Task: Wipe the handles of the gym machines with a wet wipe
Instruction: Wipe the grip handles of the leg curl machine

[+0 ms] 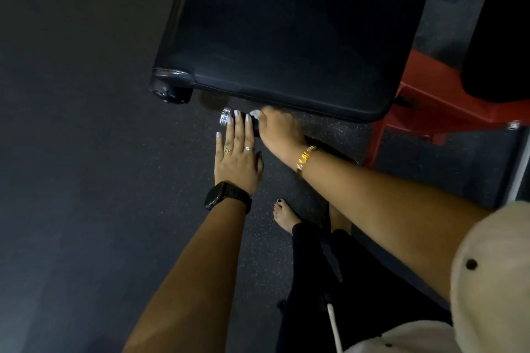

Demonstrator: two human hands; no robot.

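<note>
The left hand (235, 152) lays straight fingers on the handle (226, 117) near its chrome end, likely to steady it, while the right hand (279, 130) curls round the wet wipe (255, 114), pressing it onto the handle just below the padded seat (286, 23)

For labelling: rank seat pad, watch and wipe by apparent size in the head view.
1. seat pad
2. watch, nearer the camera
3. wipe, mostly hidden under the right hand
</note>
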